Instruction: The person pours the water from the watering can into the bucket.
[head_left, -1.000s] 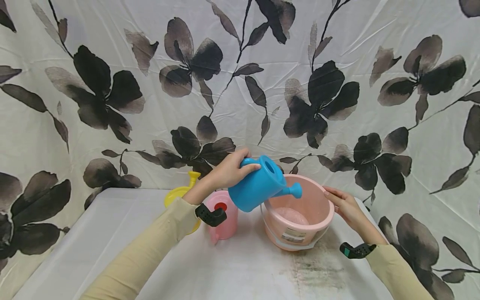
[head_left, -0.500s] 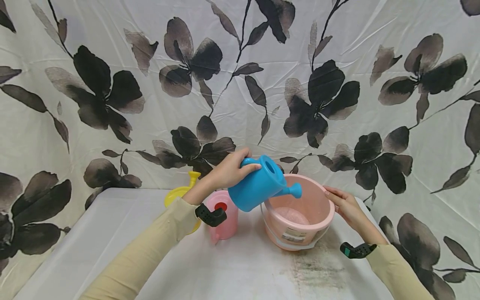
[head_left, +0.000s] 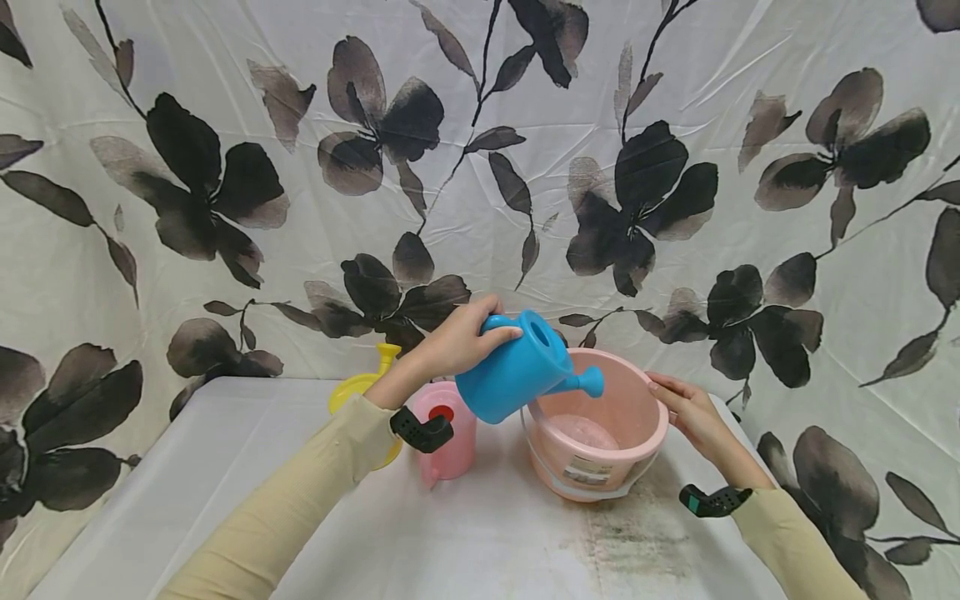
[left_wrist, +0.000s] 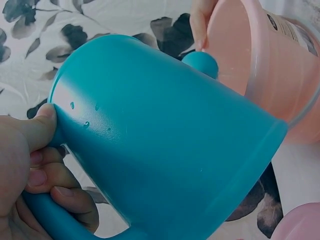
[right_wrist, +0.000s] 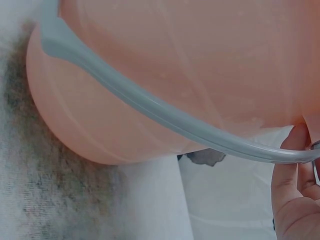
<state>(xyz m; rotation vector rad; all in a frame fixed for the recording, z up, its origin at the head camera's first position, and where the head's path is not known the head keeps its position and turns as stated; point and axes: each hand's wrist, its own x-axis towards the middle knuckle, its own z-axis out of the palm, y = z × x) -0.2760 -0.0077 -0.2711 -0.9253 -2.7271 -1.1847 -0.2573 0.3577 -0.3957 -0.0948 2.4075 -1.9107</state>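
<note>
My left hand (head_left: 467, 337) grips the handle of a blue watering can (head_left: 513, 375), its fingers curled around it in the left wrist view. The can is tilted, and its spout (head_left: 588, 381) points down over the mouth of a pink bucket (head_left: 652, 429). A few drops cling to the can's side (left_wrist: 120, 100). On the bucket's far right rim, my right hand (head_left: 697, 425) holds the edge, fingers over it and thumb below. The bucket stands upright, its grey-white handle (right_wrist: 165, 112) hanging down at the front. Some clear liquid (head_left: 585, 429) shows at its bottom.
A pink watering can (head_left: 453, 450) with a red opening stands left of the bucket. Behind my left forearm is a yellow watering can (head_left: 352, 390), partly hidden. The white table (head_left: 420, 542) has a dark stained patch (head_left: 637, 533) before the bucket. A flowered cloth (head_left: 487, 208) hangs behind.
</note>
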